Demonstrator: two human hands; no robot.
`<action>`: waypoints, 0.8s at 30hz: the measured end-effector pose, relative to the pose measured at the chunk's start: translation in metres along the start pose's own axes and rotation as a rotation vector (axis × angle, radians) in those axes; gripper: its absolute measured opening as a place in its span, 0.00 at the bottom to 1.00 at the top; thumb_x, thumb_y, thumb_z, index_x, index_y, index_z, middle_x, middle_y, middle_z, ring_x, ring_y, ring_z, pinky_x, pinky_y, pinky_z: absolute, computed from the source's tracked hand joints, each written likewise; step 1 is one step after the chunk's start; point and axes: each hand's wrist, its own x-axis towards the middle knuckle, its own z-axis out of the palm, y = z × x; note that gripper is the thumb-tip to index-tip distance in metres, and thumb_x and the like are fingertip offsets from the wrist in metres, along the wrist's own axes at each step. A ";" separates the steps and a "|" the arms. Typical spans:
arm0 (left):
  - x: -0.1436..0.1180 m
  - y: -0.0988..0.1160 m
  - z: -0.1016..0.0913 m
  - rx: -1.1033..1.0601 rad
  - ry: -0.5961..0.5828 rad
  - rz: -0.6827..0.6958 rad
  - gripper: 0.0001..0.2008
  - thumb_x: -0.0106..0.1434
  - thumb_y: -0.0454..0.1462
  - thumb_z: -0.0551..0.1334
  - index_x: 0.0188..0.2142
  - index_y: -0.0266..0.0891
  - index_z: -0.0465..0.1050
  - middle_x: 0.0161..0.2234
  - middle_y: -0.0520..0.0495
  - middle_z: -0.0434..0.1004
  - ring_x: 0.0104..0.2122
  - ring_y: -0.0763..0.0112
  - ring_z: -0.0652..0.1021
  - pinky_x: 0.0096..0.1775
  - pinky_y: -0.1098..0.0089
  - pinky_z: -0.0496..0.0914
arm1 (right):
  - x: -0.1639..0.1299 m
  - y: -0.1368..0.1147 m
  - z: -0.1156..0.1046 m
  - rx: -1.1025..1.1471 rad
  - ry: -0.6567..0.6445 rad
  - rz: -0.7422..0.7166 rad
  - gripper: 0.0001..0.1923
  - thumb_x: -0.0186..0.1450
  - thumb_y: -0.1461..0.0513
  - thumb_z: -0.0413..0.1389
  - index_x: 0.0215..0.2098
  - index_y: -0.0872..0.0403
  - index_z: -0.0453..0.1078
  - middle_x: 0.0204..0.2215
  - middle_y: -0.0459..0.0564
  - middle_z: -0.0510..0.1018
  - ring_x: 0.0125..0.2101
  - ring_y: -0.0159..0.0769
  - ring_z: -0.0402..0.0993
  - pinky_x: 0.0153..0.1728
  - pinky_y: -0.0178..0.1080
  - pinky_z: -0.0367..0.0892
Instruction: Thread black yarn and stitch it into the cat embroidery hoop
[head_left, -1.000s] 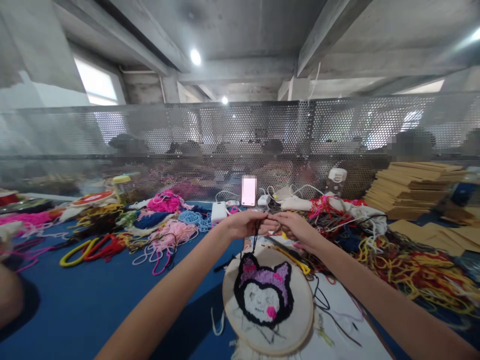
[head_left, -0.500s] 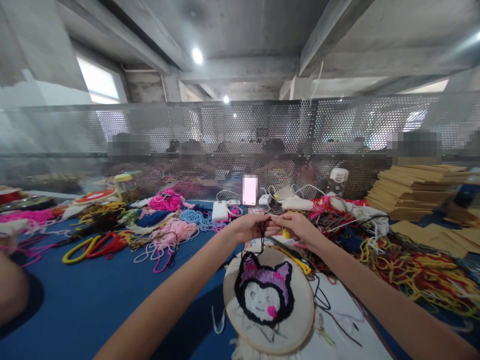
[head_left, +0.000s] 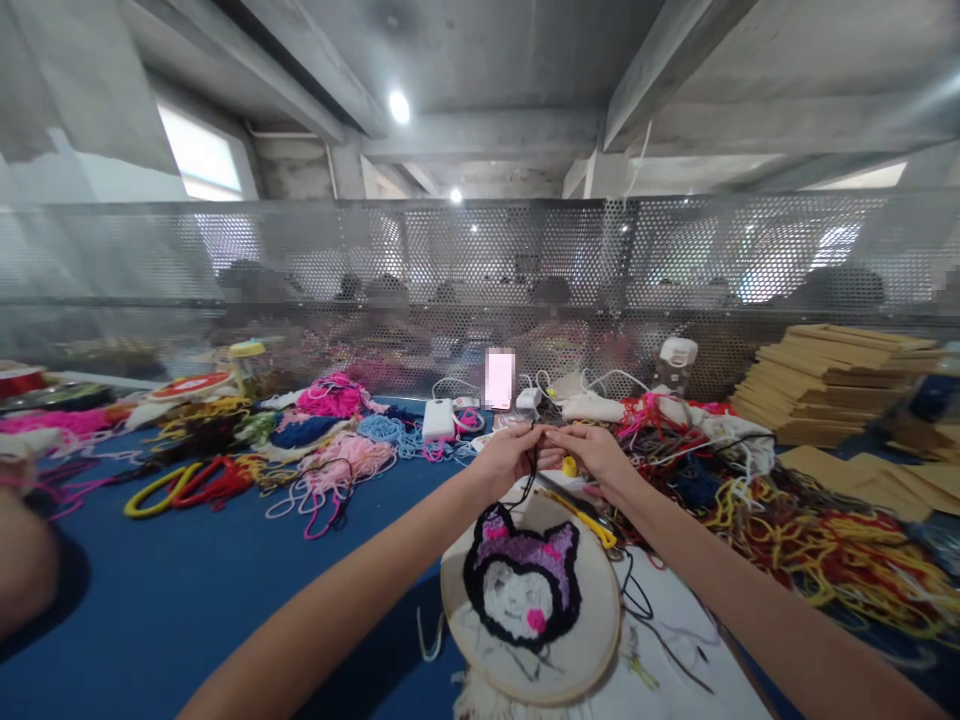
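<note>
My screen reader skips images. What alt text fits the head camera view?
Two bare hands, left hand and right hand, meet fingertip to fingertip, pinching a black yarn strand above an embroidery hoop with a tufted cat face, on a blue table strewn with colourful yarn.

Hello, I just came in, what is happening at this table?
A person is working on a yarn picture. The left hand and right hand meet above the table and pinch a black strand between the fingertips; the strand runs down to the round hoop, which lies flat on the blue table. The hoop shows a cat-like face in black, purple, white and pink. Loose yarn in many colours lies around, and flat brown sheets are stacked at the right.
</note>
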 end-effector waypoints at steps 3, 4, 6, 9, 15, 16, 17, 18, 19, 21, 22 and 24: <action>0.000 -0.003 0.000 0.000 0.037 0.037 0.11 0.64 0.26 0.50 0.39 0.30 0.69 0.28 0.42 0.78 0.27 0.69 0.79 0.33 0.70 0.73 | 0.002 0.005 0.001 0.030 0.012 -0.013 0.18 0.40 0.52 0.63 0.20 0.56 0.68 0.13 0.43 0.68 0.15 0.27 0.62 0.15 0.31 0.56; 0.000 -0.004 -0.001 0.004 0.039 0.040 0.10 0.63 0.27 0.50 0.39 0.29 0.69 0.28 0.41 0.78 0.27 0.69 0.79 0.33 0.70 0.73 | 0.002 0.007 0.001 0.038 0.014 -0.019 0.18 0.40 0.52 0.63 0.20 0.56 0.68 0.14 0.43 0.69 0.16 0.28 0.64 0.17 0.32 0.58; 0.001 -0.005 -0.002 0.013 0.017 0.028 0.10 0.63 0.27 0.50 0.38 0.28 0.69 0.28 0.40 0.78 0.26 0.68 0.79 0.33 0.70 0.73 | 0.003 0.009 0.002 0.050 0.020 -0.031 0.17 0.40 0.53 0.63 0.21 0.56 0.67 0.15 0.43 0.70 0.17 0.28 0.65 0.19 0.32 0.60; 0.002 -0.004 -0.004 0.017 -0.023 0.001 0.10 0.64 0.28 0.50 0.38 0.28 0.69 0.28 0.39 0.78 0.27 0.69 0.79 0.34 0.71 0.73 | 0.004 0.011 0.002 0.052 0.031 -0.045 0.16 0.41 0.54 0.62 0.22 0.56 0.67 0.15 0.41 0.69 0.16 0.27 0.63 0.19 0.31 0.60; 0.004 -0.001 -0.011 0.149 0.009 -0.119 0.11 0.65 0.33 0.49 0.39 0.31 0.69 0.30 0.40 0.78 0.29 0.70 0.79 0.36 0.71 0.72 | 0.000 0.005 0.000 -0.003 0.066 -0.093 0.13 0.45 0.55 0.61 0.22 0.56 0.67 0.15 0.40 0.67 0.16 0.25 0.60 0.17 0.30 0.56; 0.005 -0.002 -0.014 0.173 0.022 -0.137 0.12 0.65 0.33 0.49 0.39 0.31 0.69 0.30 0.40 0.78 0.29 0.71 0.79 0.36 0.71 0.72 | 0.000 0.003 -0.001 -0.016 0.073 -0.101 0.12 0.46 0.56 0.61 0.22 0.56 0.68 0.13 0.40 0.65 0.15 0.25 0.58 0.16 0.30 0.53; 0.007 -0.002 -0.016 0.198 0.037 -0.148 0.12 0.65 0.32 0.48 0.38 0.31 0.69 0.29 0.41 0.78 0.29 0.72 0.79 0.36 0.72 0.71 | 0.000 0.002 -0.003 -0.027 0.080 -0.108 0.12 0.46 0.56 0.61 0.22 0.56 0.68 0.12 0.39 0.63 0.14 0.24 0.55 0.15 0.30 0.51; 0.009 -0.002 -0.020 0.231 0.059 -0.153 0.12 0.65 0.32 0.48 0.37 0.32 0.70 0.29 0.42 0.77 0.29 0.72 0.78 0.37 0.72 0.71 | 0.001 0.000 -0.005 -0.037 0.086 -0.114 0.11 0.47 0.56 0.61 0.22 0.56 0.69 0.11 0.38 0.61 0.12 0.23 0.52 0.14 0.30 0.48; 0.011 -0.001 -0.024 0.272 0.086 -0.155 0.12 0.64 0.32 0.48 0.36 0.32 0.70 0.29 0.43 0.77 0.29 0.73 0.78 0.37 0.72 0.71 | 0.002 -0.002 -0.008 -0.042 0.095 -0.121 0.11 0.47 0.57 0.61 0.22 0.57 0.69 0.10 0.37 0.58 0.12 0.22 0.50 0.13 0.30 0.45; 0.015 0.007 -0.033 0.373 0.146 -0.148 0.11 0.63 0.32 0.50 0.34 0.33 0.70 0.30 0.44 0.77 0.29 0.73 0.78 0.37 0.72 0.71 | 0.004 -0.009 -0.016 -0.036 0.122 -0.143 0.12 0.47 0.57 0.61 0.23 0.57 0.69 0.09 0.35 0.55 0.11 0.21 0.46 0.12 0.30 0.41; 0.016 0.015 -0.040 0.435 0.176 -0.144 0.10 0.63 0.32 0.51 0.34 0.33 0.70 0.31 0.43 0.77 0.30 0.73 0.77 0.37 0.71 0.71 | 0.005 -0.014 -0.021 -0.026 0.143 -0.160 0.12 0.47 0.56 0.61 0.23 0.57 0.69 0.09 0.35 0.54 0.11 0.21 0.45 0.12 0.30 0.39; 0.014 0.037 -0.055 0.579 0.237 -0.136 0.10 0.63 0.34 0.52 0.33 0.33 0.71 0.34 0.42 0.76 0.32 0.70 0.77 0.38 0.69 0.71 | 0.005 -0.030 -0.036 0.011 0.194 -0.208 0.13 0.48 0.56 0.61 0.24 0.57 0.68 0.09 0.35 0.54 0.11 0.20 0.44 0.12 0.30 0.38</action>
